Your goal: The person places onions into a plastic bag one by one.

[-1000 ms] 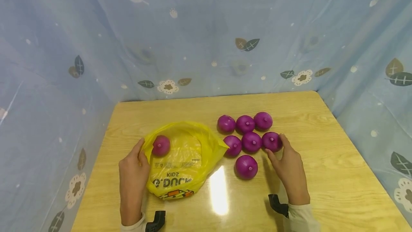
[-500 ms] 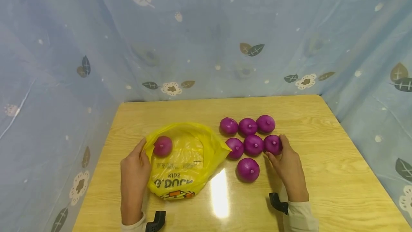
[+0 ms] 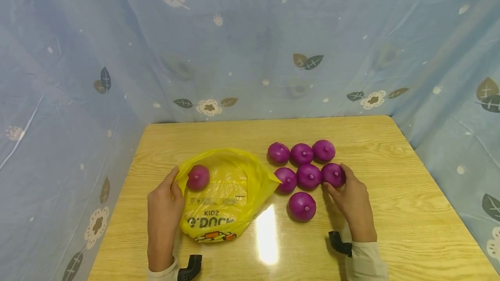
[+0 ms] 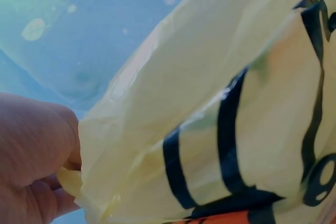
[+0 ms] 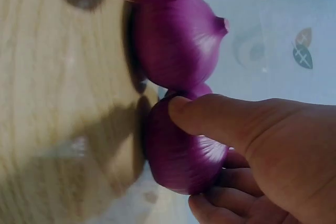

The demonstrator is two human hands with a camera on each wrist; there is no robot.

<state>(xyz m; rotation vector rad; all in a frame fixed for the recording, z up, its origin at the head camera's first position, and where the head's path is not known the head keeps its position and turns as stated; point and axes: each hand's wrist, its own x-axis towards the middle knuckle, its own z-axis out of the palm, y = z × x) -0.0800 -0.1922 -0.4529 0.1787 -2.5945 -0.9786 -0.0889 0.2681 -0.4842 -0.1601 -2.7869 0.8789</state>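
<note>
My left hand (image 3: 166, 211) pinches the left rim of a yellow plastic bag (image 3: 226, 185), which lies with its mouth spread wide on the table. One purple onion (image 3: 198, 178) shows inside, near the held rim. In the left wrist view the bag's printed side (image 4: 205, 145) hides most of what lies behind the fingers. My right hand (image 3: 353, 203) grips the rightmost onion (image 3: 333, 175) of the near row, thumb on one side and fingers on the other. The right wrist view shows this onion (image 5: 181, 148) low at the wooden surface, beside another onion (image 5: 178, 43).
Several more purple onions stand left of and behind the gripped one, including a back-row onion (image 3: 323, 151). A single onion (image 3: 302, 207) sits nearer the front. The wooden table (image 3: 410, 211) is bounded by a blue patterned curtain (image 3: 258, 55) at the back and sides.
The view has shifted slightly, so everything sits a little lower and further right. Both hands keep their holds on the bag rim and the onion; the onions stay in their places.
</note>
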